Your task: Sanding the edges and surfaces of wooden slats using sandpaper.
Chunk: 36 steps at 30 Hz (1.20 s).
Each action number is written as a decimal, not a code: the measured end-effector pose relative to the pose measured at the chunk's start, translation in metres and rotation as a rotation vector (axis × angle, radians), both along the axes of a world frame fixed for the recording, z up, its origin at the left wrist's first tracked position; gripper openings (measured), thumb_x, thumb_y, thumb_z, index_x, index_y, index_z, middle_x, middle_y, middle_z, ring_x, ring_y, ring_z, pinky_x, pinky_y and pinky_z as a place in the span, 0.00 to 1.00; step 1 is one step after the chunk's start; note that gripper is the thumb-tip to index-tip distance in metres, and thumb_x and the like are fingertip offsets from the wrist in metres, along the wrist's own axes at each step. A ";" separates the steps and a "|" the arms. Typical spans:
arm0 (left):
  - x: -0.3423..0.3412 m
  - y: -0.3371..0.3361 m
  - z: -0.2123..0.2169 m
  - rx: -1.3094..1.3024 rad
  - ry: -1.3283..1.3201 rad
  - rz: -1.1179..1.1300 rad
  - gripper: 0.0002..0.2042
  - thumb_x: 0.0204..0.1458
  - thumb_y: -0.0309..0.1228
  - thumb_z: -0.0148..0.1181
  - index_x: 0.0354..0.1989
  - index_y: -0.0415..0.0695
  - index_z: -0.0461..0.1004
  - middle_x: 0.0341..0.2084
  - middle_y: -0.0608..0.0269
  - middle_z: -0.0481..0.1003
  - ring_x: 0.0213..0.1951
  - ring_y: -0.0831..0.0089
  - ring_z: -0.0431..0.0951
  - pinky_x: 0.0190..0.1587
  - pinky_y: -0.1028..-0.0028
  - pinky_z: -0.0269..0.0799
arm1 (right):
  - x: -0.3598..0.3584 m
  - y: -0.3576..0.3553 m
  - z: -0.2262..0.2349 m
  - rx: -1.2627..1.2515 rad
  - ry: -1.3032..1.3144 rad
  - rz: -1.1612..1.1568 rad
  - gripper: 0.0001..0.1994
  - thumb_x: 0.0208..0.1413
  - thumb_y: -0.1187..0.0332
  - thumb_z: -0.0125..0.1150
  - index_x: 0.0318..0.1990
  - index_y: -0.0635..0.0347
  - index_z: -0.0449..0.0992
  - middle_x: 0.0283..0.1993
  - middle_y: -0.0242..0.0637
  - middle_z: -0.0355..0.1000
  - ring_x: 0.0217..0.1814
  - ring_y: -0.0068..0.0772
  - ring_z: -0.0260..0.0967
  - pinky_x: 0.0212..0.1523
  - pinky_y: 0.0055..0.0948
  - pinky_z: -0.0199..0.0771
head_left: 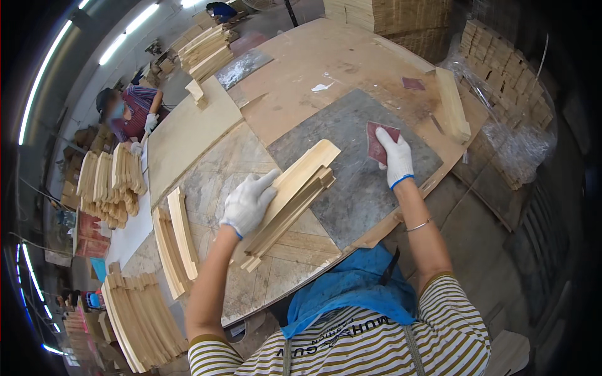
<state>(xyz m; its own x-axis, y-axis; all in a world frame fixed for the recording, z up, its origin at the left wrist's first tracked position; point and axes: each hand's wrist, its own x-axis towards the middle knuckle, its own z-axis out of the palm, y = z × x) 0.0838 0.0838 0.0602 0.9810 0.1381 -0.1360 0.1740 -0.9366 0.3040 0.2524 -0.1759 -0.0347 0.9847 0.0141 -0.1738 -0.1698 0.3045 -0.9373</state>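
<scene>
Wooden slats (pixel 293 197), pale and curved, lie in a small bundle on the bench (pixel 301 94) in front of us, slanting from near our chest up toward a dark grey sheet (pixel 357 182) that covers part of the bench top. We rest our left hand (pixel 248 203), in a white cotton glove, on the near-left side of that bundle, fingers (pixel 266 182) spread flat and pressing on the top slat rather than curled round it. Just right of the bundle, our gloved right hand (pixel 395 156) lies over the grey sheet, its fingers pinching a dark red piece of sandpaper (pixel 378 141). Left of the bundle, two more curved strips (pixel 177 241) lie side by side, and beyond them, well apart, stand stacked bent pieces (pixel 110 188). Far left of the bundle, another person (pixel 132 113) in a striped top works at the bench.
</scene>
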 end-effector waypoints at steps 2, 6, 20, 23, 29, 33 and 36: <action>-0.006 0.000 -0.030 0.080 -0.182 -0.053 0.26 0.53 0.46 0.56 0.58 0.45 0.69 0.41 0.49 0.73 0.45 0.51 0.73 0.49 0.58 0.69 | 0.003 0.010 0.003 -0.014 -0.008 0.018 0.14 0.53 0.56 0.66 0.41 0.53 0.77 0.29 0.25 0.74 0.21 0.14 0.67 0.15 0.19 0.58; -0.008 -0.020 -0.042 0.176 -0.251 0.007 0.35 0.43 0.51 0.64 0.59 0.46 0.67 0.41 0.48 0.73 0.44 0.51 0.73 0.48 0.57 0.69 | 0.013 0.032 0.025 -0.071 -0.059 0.243 0.17 0.52 0.58 0.66 0.43 0.60 0.77 0.32 0.30 0.76 0.28 0.19 0.72 0.21 0.21 0.69; -0.011 -0.026 -0.047 0.213 -0.283 0.065 0.33 0.43 0.49 0.65 0.58 0.46 0.69 0.40 0.48 0.74 0.41 0.51 0.73 0.46 0.57 0.69 | 0.025 0.006 0.002 -0.207 -0.080 0.321 0.17 0.53 0.61 0.65 0.41 0.68 0.78 0.35 0.35 0.77 0.36 0.23 0.73 0.38 0.26 0.74; -0.013 -0.022 -0.047 0.215 -0.322 0.086 0.33 0.42 0.49 0.65 0.58 0.46 0.69 0.41 0.48 0.74 0.42 0.51 0.73 0.47 0.58 0.69 | 0.020 0.060 0.040 -0.402 -0.434 0.392 0.17 0.51 0.57 0.63 0.41 0.61 0.79 0.34 0.40 0.78 0.36 0.32 0.76 0.39 0.29 0.75; -0.008 -0.027 -0.050 0.219 -0.315 0.086 0.34 0.42 0.50 0.66 0.57 0.46 0.68 0.40 0.48 0.75 0.42 0.51 0.74 0.45 0.58 0.70 | 0.024 0.069 0.016 -1.032 -0.600 0.416 0.20 0.48 0.50 0.61 0.39 0.57 0.80 0.39 0.48 0.77 0.42 0.51 0.75 0.43 0.41 0.73; -0.013 -0.023 -0.051 0.177 -0.283 0.135 0.37 0.38 0.49 0.68 0.59 0.48 0.68 0.42 0.48 0.73 0.44 0.51 0.73 0.47 0.58 0.70 | 0.023 0.028 -0.033 -0.812 -0.339 0.325 0.22 0.47 0.51 0.63 0.39 0.61 0.79 0.39 0.50 0.77 0.42 0.50 0.75 0.43 0.39 0.73; -0.015 -0.024 -0.046 0.149 -0.283 0.161 0.40 0.34 0.48 0.71 0.61 0.48 0.66 0.44 0.47 0.72 0.45 0.51 0.72 0.48 0.58 0.70 | 0.006 0.010 -0.040 -0.749 -0.295 0.287 0.20 0.48 0.54 0.64 0.39 0.65 0.79 0.35 0.46 0.78 0.36 0.40 0.76 0.38 0.34 0.74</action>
